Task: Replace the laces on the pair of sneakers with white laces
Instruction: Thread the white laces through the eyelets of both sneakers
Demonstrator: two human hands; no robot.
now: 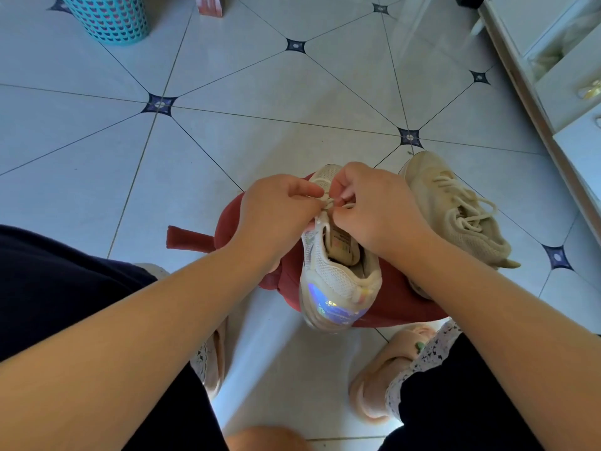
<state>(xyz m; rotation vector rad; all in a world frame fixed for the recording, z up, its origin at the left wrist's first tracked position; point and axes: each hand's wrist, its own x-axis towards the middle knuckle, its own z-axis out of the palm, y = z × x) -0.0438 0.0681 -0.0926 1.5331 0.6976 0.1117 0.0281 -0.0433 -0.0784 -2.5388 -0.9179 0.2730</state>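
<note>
White lace pinched from both sides, left hand and right hand, fingers curled, above mesh sneaker. Sneaker sits on red object. Beige laced sneaker just right, on tile floor.

Both bare forearms being stretched forward and inward, converging at centre. There, left hand being held knuckles up, fingers curled, fingertips being pressed together on lace. Just opposite, right hand being held back up, fingers curled, same lace being pinched between thumb and forefinger. Fingertips of both hands nearly touching. Wrists being held roughly level.
</note>
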